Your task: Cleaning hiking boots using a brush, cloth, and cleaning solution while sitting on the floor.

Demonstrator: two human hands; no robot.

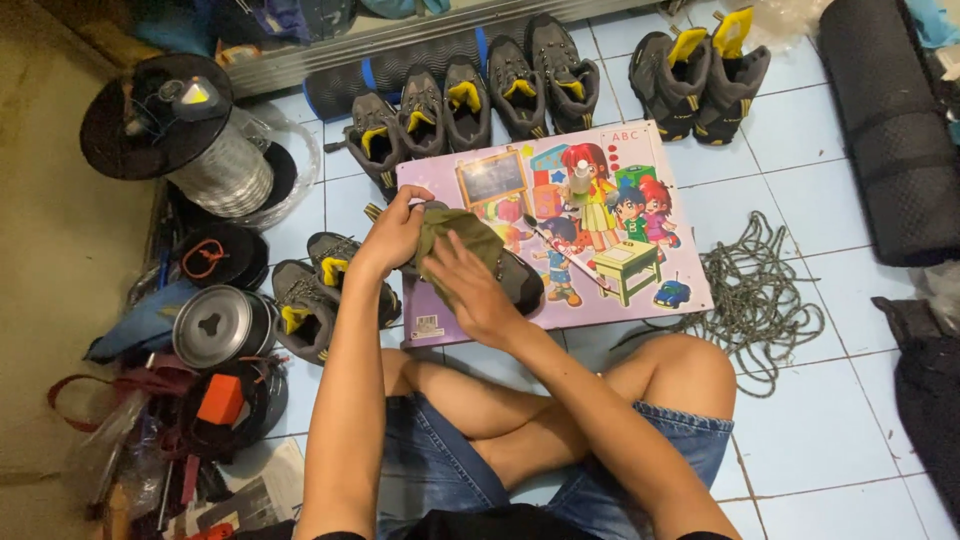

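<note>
While the person sits cross-legged on the pale blue tiled floor (830, 400), both hands work over a grey hiking shoe (515, 280) that rests on a colourful cartoon-printed board (610, 170) laid flat in front of the knees. The left hand (392, 232) is curled around the heel end of the shoe, gripping it and the edge of an olive-green cloth (455, 232) together. The right hand (470, 290) lies flat with its fingers spread, pressing the cloth down onto the top of the shoe, so it is grasping nothing but bears on the fabric. Only the toe of the shoe shows from under the cloth and hand. Just left of the board, two more grey shoes with yellow linings (318, 295) sit on the tiles, touching each other. Beyond the board, a row of matching shoes (470, 100) stands side by side, and a taller pair of boots (700, 75) stands near the top right corner. A tangled grey rope (760, 290) lies to the right of the board, just beside the knee. At the left edge a metal pot with a lid (215, 325) sits among clutter, with a large spool of silvery line (200, 150) above it. A dark rolled mat (890, 130) lies at the far right.
</note>
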